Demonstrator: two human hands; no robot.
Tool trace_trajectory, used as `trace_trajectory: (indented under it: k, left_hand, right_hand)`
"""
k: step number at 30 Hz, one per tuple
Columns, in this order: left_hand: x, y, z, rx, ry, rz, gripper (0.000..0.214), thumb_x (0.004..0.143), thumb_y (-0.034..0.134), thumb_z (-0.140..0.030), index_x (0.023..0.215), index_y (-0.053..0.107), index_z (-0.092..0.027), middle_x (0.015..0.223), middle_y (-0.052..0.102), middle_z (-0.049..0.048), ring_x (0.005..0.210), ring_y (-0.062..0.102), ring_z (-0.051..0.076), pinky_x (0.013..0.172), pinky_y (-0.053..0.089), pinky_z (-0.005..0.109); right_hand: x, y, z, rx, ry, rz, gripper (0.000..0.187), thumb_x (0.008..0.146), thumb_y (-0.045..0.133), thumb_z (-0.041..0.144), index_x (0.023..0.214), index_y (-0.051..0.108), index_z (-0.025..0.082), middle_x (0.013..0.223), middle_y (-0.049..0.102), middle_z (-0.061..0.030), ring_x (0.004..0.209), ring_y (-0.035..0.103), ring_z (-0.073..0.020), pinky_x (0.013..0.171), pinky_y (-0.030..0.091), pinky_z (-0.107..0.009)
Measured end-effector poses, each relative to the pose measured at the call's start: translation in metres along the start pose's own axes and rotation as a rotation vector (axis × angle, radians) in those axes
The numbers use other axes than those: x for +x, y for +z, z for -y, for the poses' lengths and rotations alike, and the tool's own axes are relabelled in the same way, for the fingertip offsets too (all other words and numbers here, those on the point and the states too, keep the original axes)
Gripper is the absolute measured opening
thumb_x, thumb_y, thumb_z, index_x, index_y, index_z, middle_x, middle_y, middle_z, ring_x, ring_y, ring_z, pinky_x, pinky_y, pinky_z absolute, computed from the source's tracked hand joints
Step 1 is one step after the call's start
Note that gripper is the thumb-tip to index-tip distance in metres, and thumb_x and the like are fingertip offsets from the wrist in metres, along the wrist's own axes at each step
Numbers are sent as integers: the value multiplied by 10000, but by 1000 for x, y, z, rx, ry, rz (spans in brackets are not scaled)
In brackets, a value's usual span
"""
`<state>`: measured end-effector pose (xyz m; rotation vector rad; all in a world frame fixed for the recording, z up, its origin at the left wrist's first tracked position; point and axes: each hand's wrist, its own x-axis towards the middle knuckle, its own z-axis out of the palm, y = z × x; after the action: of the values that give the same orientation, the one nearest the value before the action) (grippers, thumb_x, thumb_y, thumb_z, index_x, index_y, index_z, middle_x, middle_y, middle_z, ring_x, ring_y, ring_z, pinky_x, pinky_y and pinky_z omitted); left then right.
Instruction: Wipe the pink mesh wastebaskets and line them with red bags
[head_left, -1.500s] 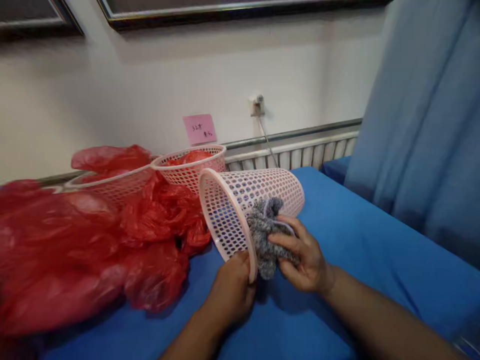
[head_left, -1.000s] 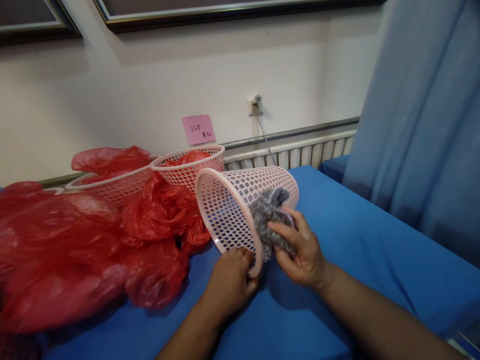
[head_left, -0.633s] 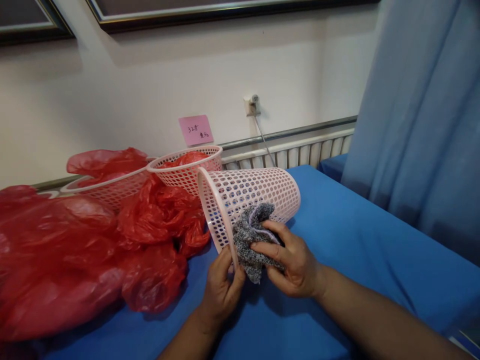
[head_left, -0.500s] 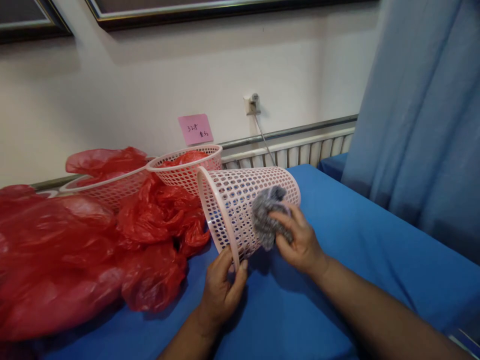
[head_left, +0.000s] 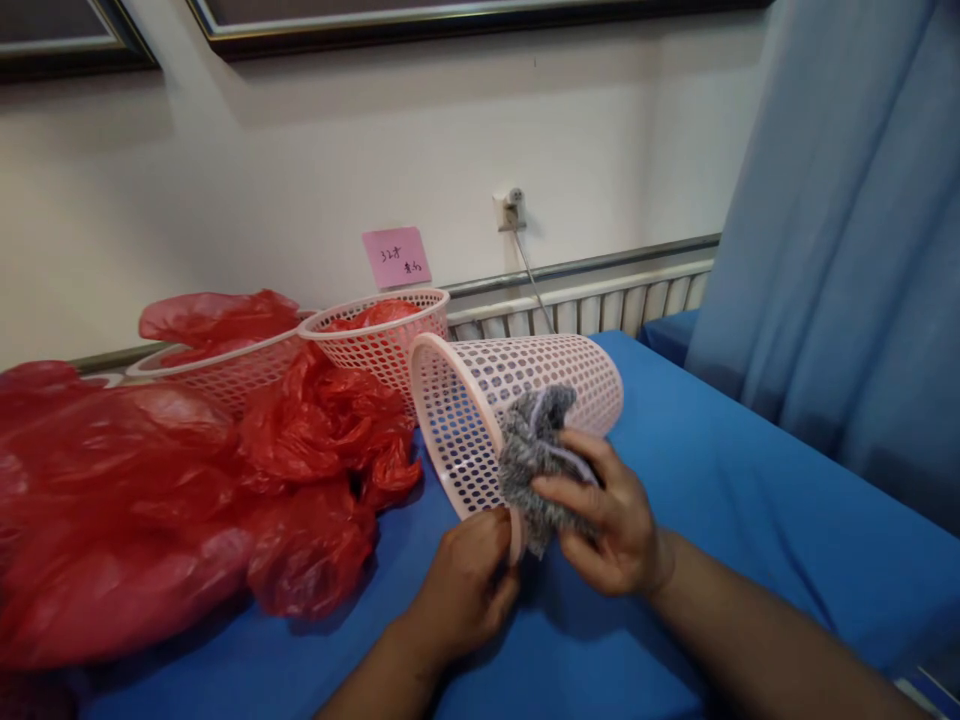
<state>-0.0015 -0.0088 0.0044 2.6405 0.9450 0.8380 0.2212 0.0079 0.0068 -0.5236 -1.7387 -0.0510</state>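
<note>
A pale pink plastic basket (head_left: 540, 370) with a lattice of holes lies on its side, its open mouth facing left and toward me. My left hand (head_left: 472, 580) is closed on the lower part of its rim. In my right hand (head_left: 611, 510) is a bunched grey cloth (head_left: 544, 460) with a light edge strip, pressed against the basket's side close to the rim. The cloth covers part of the lattice and rim. Both hands are above the blue-covered surface (head_left: 750, 500).
Crumpled red plastic bags (head_left: 150, 500) are heaped on the left. Behind them stand a basket (head_left: 382, 345) with red plastic inside and another basket (head_left: 225, 375). A radiator (head_left: 622, 305), wall socket (head_left: 511, 212) and pink note (head_left: 396, 257) are at the back; a blue curtain (head_left: 825, 220) hangs right.
The cloth in my right hand has moved along the basket's side toward the rim and nearer my left hand. The basket has turned slightly, with its rim shifted right.
</note>
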Motion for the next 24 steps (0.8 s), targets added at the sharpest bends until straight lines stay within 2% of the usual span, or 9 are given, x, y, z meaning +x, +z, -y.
trace_trajectory:
  k: [2,5,8,11,13,15,18,21,24]
  left_hand:
    - [2,0,2,-40,-51,44,130,877,494,-130,878,603,-201,837,673,63,773,614,194,724,515,305]
    - [3,2,10,-63,-155,65,182,916,469,-148,925,641,-206,871,696,60,848,655,206,798,531,317]
    - [3,4,19,-20,-243,67,231,905,463,-122,970,666,-210,906,714,60,915,681,224,839,534,330]
    - [4,6,26,57,-291,113,250,821,501,-51,896,677,-211,880,721,51,910,687,235,855,527,348]
    - [5,7,28,95,-302,155,298,774,504,-6,888,687,-212,877,729,47,920,691,238,922,509,388]
    - [7,8,27,115,-298,182,340,767,508,3,946,701,-212,925,745,55,951,694,244,1026,464,463]
    - [8,8,24,72,-295,98,323,812,620,-130,1119,688,-204,1065,743,94,1018,678,279,1092,426,544]
    - [8,5,21,-116,-294,-83,383,883,656,-345,1228,652,-179,1123,725,121,1078,664,294,1036,505,490]
    - [7,-2,22,-236,-271,-132,297,959,557,-386,1106,709,-177,969,739,88,916,691,252,939,563,424]
  right_hand:
    - [-1,1,10,19,-74,9,657,760,559,101,1393,582,273,1522,402,-85,1209,617,-247,952,594,-376]
    - [-1,-1,-2,-70,-5,-52,632,776,568,117,1380,599,298,1450,494,-77,1189,626,-264,964,593,-413]
    - [2,-12,-39,-212,254,-225,535,801,569,141,1309,659,283,1290,623,-84,1180,633,-291,1016,558,-477]
    - [4,-27,-80,-314,580,-439,421,812,579,212,1209,720,224,1136,687,-91,1093,665,-302,1042,524,-541]
    - [5,-33,-93,-352,683,-490,396,803,590,239,1169,737,202,1113,687,-99,1080,668,-311,1054,506,-570]
    - [5,-31,-90,-350,605,-419,396,793,595,217,1162,738,210,1198,655,-111,1152,645,-317,1079,491,-560]
    - [3,-16,-60,-235,300,-153,459,785,586,143,1218,703,244,1385,552,-111,1276,586,-296,1083,506,-490]
    - [1,-1,-27,-65,63,152,515,776,586,118,1270,656,247,1417,530,-114,1231,615,-262,992,569,-416]
    - [0,7,-11,2,-23,257,534,751,587,130,1271,638,239,1388,550,-121,1160,644,-254,921,597,-399]
